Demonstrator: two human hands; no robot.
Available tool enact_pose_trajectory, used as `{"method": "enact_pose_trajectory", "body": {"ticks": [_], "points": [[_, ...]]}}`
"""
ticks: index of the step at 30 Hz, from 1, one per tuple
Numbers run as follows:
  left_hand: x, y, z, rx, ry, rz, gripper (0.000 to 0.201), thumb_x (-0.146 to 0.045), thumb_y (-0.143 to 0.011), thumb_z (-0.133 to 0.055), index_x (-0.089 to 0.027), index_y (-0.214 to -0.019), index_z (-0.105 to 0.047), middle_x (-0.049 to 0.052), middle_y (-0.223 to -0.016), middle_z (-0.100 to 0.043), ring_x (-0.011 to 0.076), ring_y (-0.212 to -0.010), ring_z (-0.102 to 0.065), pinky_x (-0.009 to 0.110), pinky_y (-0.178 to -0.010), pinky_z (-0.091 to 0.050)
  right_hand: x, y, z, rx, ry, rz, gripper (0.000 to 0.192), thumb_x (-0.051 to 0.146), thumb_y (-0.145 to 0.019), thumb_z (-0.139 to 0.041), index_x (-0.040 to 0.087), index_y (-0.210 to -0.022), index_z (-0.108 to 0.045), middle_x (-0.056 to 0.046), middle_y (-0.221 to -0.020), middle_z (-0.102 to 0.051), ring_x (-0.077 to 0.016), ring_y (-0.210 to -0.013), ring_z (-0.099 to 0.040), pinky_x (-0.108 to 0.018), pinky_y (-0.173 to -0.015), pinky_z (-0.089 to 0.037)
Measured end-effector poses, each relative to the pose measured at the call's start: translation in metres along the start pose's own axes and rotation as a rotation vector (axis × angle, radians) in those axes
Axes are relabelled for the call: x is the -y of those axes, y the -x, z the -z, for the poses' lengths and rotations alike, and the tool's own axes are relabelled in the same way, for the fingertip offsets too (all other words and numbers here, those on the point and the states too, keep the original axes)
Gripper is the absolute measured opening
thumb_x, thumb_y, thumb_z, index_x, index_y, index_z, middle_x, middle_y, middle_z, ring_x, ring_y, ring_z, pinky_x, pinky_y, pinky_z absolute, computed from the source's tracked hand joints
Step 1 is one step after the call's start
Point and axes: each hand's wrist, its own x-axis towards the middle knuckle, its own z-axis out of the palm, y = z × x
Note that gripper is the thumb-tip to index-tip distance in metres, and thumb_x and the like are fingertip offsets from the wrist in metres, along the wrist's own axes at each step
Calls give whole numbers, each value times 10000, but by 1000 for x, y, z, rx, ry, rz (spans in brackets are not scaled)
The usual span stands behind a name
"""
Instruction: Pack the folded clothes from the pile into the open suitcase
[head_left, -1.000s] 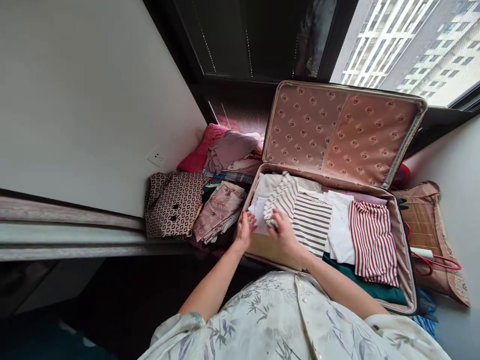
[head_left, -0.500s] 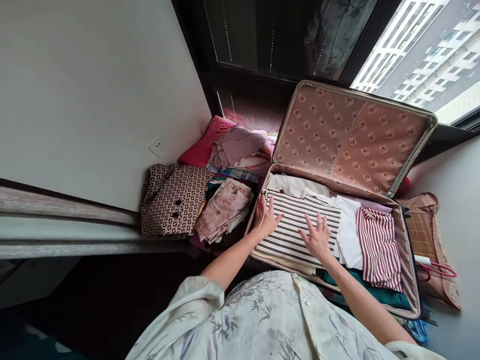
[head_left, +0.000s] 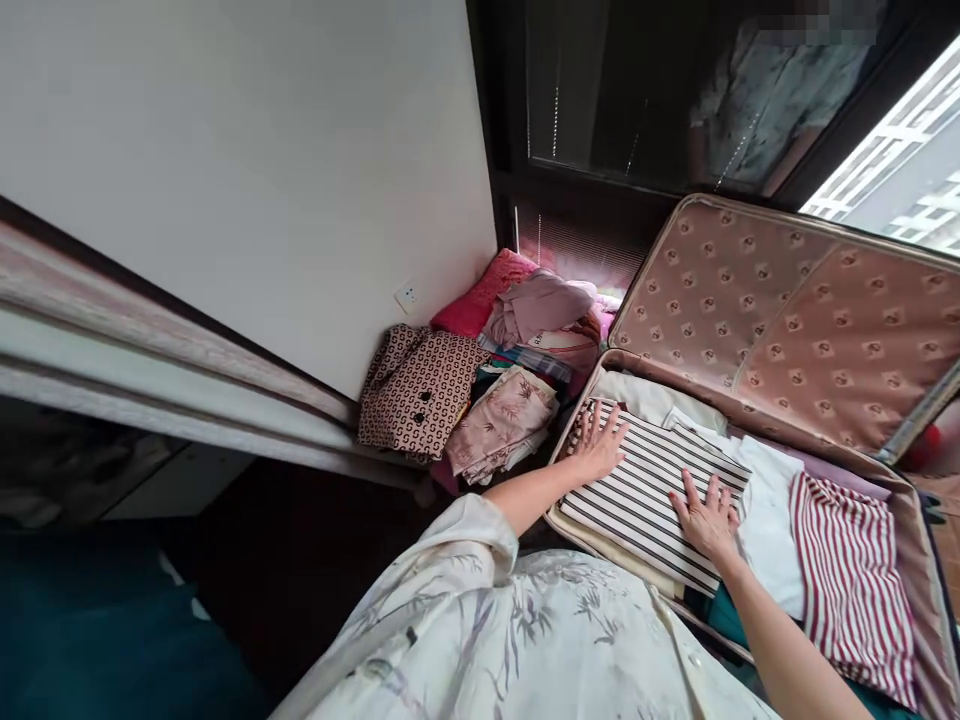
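Head view shows both your hands pressed flat on one folded black-and-white striped cloth (head_left: 649,485), which lies on top of the clothes at the near-left end of the open fabric suitcase (head_left: 930,520). Your left hand (head_left: 600,443) rests at the cloth's ten o'clock corner with its fingers spread and released, gripping nothing. Your right hand (head_left: 706,518) lies at the four o'clock side, also with its fingers open and flat on the stripes. With the palms at opposite corners, the fold seems to be held down evenly, so it stays level with the layers beside it.

The suitcase lid (head_left: 787,320), lined in pink patterned fabric, stands propped open at twelve o'clock, leaving the whole tray within reach. Inside, you can count one black-and-white striped piece, one red-and-white striped garment (head_left: 847,585) at three o'clock, one white folded piece (head_left: 772,510) between them, and one cream piece (head_left: 652,395) showing at the far edge. A strip of dark green cloth (head_left: 724,615) peeks out underneath.

Outside the case, at nine to eleven o'clock of your left hand, the floor holds one brown-and-cream patterned garment with black buttons (head_left: 416,390), one folded pink floral fabric (head_left: 502,420), one red cushion (head_left: 484,295), and one mauve crumpled cloth (head_left: 544,305) heaped over a few more pieces too tangled to count. They sit just beside the case wall, close at hand.
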Motion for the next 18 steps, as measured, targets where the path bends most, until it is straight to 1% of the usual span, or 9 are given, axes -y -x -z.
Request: {"method": "enact_pose_trajectory", "body": {"ticks": [2,3,5,7,9,10,12,16,18], "points": [[2,31,8,-155,51,-94,558,-332,-927,-644,-255,-1474,-570,117,-1687,-307,376,-1593,-153,591,-1290,-161,0,-2,3,32,5,-30,771,681,-986,-211,270,-1602,-424,-224,-1664,-279,-470,-1525,-257,-652,-1106,-322],[10,49,13,-244,88,-89,493,-315,-944,-617,-259,-1434,-599,120,-1642,-381,343,-1563,-254,558,-1277,-229,0,-3,4,55,11,-46,771,684,-982,-208,281,-1607,-411,-215,-1668,-274,-459,-1529,-255,-644,-1116,-317],[40,86,25,-412,140,45,394,-281,-972,-570,-236,-1357,-638,139,-1530,-497,300,-1462,-427,512,-1226,-343,-1,-6,6,111,24,-72,774,688,-977,-190,300,-1619,-380,-197,-1681,-252,-438,-1540,-243,-623,-1141,-301],[83,124,36,-495,116,298,363,-251,-960,-593,-199,-1316,-644,167,-1456,-540,316,-1386,-500,529,-1175,-398,-2,-7,7,155,33,-89,783,696,-972,-172,309,-1630,-348,-184,-1692,-225,-429,-1548,-226,-615,-1155,-285],[126,161,44,-421,38,509,476,-260,-869,-737,-180,-1325,-628,198,-1481,-508,391,-1393,-478,599,-1145,-399,-3,-8,9,174,33,-93,789,706,-965,-168,321,-1637,-322,-181,-1695,-214,-434,-1549,-221,-637,-1147,-281],[145,178,46,-353,5,563,563,-265,-820,-795,-189,-1346,-612,201,-1514,-479,423,-1414,-447,628,-1139,-389,-4,-8,11,177,31,-92,786,708,-961,-171,331,-1636,-317,-183,-1691,-222,-441,-1545,-227,-656,-1134,-284],[174,207,47,-234,0,599,674,-243,-771,-835,-222,-1394,-578,179,-1550,-450,418,-1440,-425,612,-1146,-393,-2,-10,19,174,28,-90,774,712,-955,-186,348,-1619,-348,-189,-1671,-265,-462,-1529,-255,-694,-1098,-293],[194,235,46,-172,65,594,628,-143,-845,-707,-233,-1449,-557,129,-1527,-470,288,-1417,-489,462,-1188,-404,29,-29,49,48,19,-32,745,671,-969,-257,258,-1555,-459,-229,-1604,-362,-481,-1481,-314,-716,-1057,-327],[195,236,49,-130,79,607,671,-191,-823,-753,-238,-1466,-566,125,-1546,-451,314,-1425,-473,472,-1178,-411,64,-47,68,-69,-42,99,700,597,-986,-321,187,-1532,-475,-252,-1547,-428,-456,-1427,-384,-680,-1057,-367]]}}
